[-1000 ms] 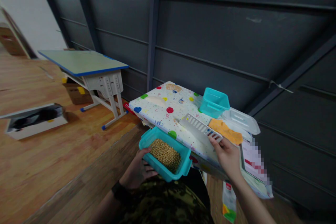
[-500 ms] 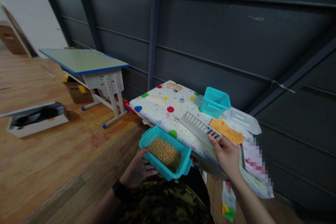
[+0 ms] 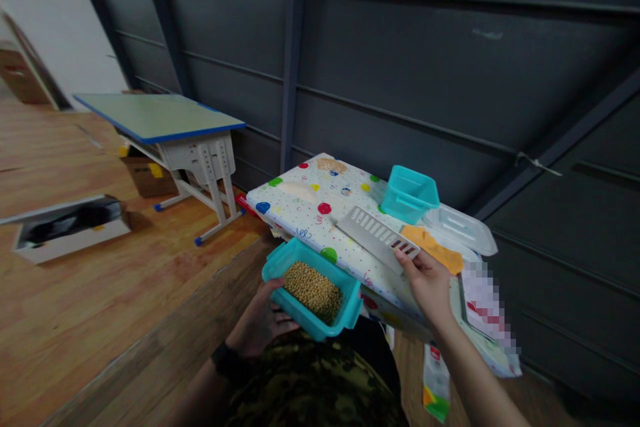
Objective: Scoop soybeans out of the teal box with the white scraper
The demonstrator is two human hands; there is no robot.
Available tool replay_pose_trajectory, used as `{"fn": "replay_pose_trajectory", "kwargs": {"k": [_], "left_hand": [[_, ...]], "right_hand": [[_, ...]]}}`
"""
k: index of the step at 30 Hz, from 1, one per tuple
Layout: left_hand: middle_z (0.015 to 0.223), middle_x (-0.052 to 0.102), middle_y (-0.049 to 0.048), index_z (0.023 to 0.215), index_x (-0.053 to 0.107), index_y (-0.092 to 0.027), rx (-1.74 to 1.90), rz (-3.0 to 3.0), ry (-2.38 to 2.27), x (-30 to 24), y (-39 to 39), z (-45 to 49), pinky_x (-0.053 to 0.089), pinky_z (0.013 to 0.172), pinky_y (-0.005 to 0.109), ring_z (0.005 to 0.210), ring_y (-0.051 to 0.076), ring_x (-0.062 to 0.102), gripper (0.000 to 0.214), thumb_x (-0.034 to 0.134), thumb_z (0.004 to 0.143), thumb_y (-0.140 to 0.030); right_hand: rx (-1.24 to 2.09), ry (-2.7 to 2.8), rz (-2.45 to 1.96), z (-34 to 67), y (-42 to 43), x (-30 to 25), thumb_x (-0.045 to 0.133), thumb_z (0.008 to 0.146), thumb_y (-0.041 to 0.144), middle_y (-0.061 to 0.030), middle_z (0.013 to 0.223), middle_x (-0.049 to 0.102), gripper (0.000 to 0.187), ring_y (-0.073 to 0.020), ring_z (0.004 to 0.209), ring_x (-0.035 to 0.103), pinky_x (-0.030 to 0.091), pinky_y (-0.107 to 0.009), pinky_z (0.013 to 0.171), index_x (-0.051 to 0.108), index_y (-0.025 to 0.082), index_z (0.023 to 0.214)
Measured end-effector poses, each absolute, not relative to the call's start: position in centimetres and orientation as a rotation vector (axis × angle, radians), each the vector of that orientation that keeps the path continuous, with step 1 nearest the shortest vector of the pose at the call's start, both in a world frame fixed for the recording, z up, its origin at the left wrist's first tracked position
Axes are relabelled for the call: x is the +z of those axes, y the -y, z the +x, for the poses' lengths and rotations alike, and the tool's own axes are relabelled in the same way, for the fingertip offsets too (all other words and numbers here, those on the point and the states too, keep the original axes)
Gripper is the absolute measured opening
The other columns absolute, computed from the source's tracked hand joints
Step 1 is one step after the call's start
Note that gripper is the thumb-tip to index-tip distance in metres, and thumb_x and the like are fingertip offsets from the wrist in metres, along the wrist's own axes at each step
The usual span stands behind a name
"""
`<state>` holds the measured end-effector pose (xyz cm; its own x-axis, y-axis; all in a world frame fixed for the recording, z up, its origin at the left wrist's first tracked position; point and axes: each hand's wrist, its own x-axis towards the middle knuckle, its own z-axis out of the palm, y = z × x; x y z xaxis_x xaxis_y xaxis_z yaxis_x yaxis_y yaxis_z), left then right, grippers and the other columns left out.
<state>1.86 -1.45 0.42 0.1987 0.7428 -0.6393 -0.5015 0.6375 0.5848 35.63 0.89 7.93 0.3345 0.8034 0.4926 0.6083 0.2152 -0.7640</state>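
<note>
My left hand (image 3: pixel 260 320) grips a teal plastic container (image 3: pixel 311 288) from below; it is filled with small tan beans and held just off the near edge of the small table. My right hand (image 3: pixel 427 279) pinches one end of a grey slotted strip (image 3: pixel 376 235), a flat comb-like piece that lies slanted over the table's polka-dot cloth (image 3: pixel 320 203). An empty teal container (image 3: pixel 409 194) stands at the back of the table. Beside it lie a clear lid (image 3: pixel 460 227) and an orange cloth (image 3: pixel 433 248).
A blue-edged school desk (image 3: pixel 160 117) stands at the left by the dark panelled wall. A flat open box (image 3: pixel 65 227) and a cardboard box (image 3: pixel 150 177) lie on the wooden floor. Printed papers (image 3: pixel 483 310) hang over the table's right edge, with a carton (image 3: pixel 436 383) below.
The slotted strip and my right hand have shifted slightly up and left over the cloth. The bean container has moved a little to the left.
</note>
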Motion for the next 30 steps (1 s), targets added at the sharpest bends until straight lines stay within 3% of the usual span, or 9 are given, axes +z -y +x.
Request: {"fn": "replay_pose_trajectory", "kwargs": {"k": [4, 7, 11, 16, 22, 27, 30], "left_hand": [[0.132, 0.073, 0.0209, 0.155, 0.049, -0.025, 0.861, 0.245, -1.047, 0.1, 1.2, 1.8, 0.064, 0.104, 0.056, 0.111, 0.041, 0.081, 0.08, 0.084, 0.088, -0.051], [0.137, 0.071, 0.0225, 0.157, 0.049, -0.024, 0.868, 0.246, -1.031, 0.1, 1.2, 1.7, 0.064, 0.106, 0.058, 0.113, 0.041, 0.081, 0.085, 0.088, 0.086, -0.051], [0.132, 0.072, 0.0216, 0.158, 0.049, -0.024, 0.87, 0.231, -1.023, 0.3, 1.2, 1.7, 0.064, 0.103, 0.056, 0.11, 0.041, 0.081, 0.088, 0.09, 0.085, -0.051], [0.122, 0.073, 0.019, 0.156, 0.05, -0.02, 0.871, 0.251, -1.059, 0.7, 1.3, 1.8, 0.064, 0.098, 0.053, 0.095, 0.035, 0.079, 0.075, 0.078, 0.093, -0.051], [0.122, 0.071, 0.0161, 0.159, 0.048, -0.023, 0.853, 0.263, -1.068, 1.6, 1.3, 2.1, 0.064, 0.095, 0.049, 0.096, 0.034, 0.079, 0.061, 0.063, 0.105, -0.047], [0.113, 0.068, 0.013, 0.155, 0.047, -0.024, 0.864, 0.279, -1.076, 1.3, 1.3, 1.8, 0.065, 0.096, 0.05, 0.094, 0.033, 0.078, 0.059, 0.064, 0.103, -0.047], [0.11, 0.068, 0.0099, 0.152, 0.045, -0.028, 0.883, 0.335, -1.05, 0.4, 1.3, 1.1, 0.066, 0.099, 0.051, 0.096, 0.034, 0.079, 0.062, 0.069, 0.097, -0.045]], "right_hand": [[0.248, 1.37, -1.472, 35.4, -2.4, 7.4, 0.078, 0.089, 0.071, -0.0045, 0.066, 0.069, 0.052, -0.0224, 0.066, 0.057, 0.046, -0.033, 0.062, 0.077, 0.022, 0.07], [0.308, 1.407, -1.461, 35.4, -2.1, 7.4, 0.079, 0.089, 0.07, -0.0037, 0.066, 0.069, 0.052, -0.0218, 0.065, 0.057, 0.046, -0.033, 0.062, 0.077, 0.023, 0.07], [0.32, 1.416, -1.441, 35.7, -1.2, 7.6, 0.082, 0.088, 0.071, -0.0029, 0.065, 0.069, 0.051, -0.0211, 0.065, 0.057, 0.044, -0.031, 0.06, 0.078, 0.023, 0.07], [0.268, 1.374, -1.468, 35.4, -1.3, 7.7, 0.081, 0.086, 0.075, -0.0014, 0.06, 0.062, 0.057, -0.0188, 0.06, 0.05, 0.039, -0.03, 0.055, 0.076, 0.022, 0.066], [0.335, 1.424, -1.436, 34.0, -2.1, 7.5, 0.078, 0.089, 0.077, -0.0044, 0.067, 0.074, 0.056, -0.0227, 0.063, 0.061, 0.051, -0.033, 0.059, 0.084, 0.023, 0.076], [0.41, 1.455, -1.372, 32.9, -2.6, 7.4, 0.08, 0.088, 0.069, -0.0099, 0.091, 0.089, 0.047, -0.0304, 0.08, 0.076, 0.063, -0.041, 0.075, 0.091, 0.024, 0.088], [0.492, 1.481, -1.346, 32.9, -2.5, 7.5, 0.082, 0.087, 0.065, -0.0108, 0.093, 0.09, 0.041, -0.0311, 0.082, 0.077, 0.063, -0.04, 0.074, 0.091, 0.024, 0.085]]}}
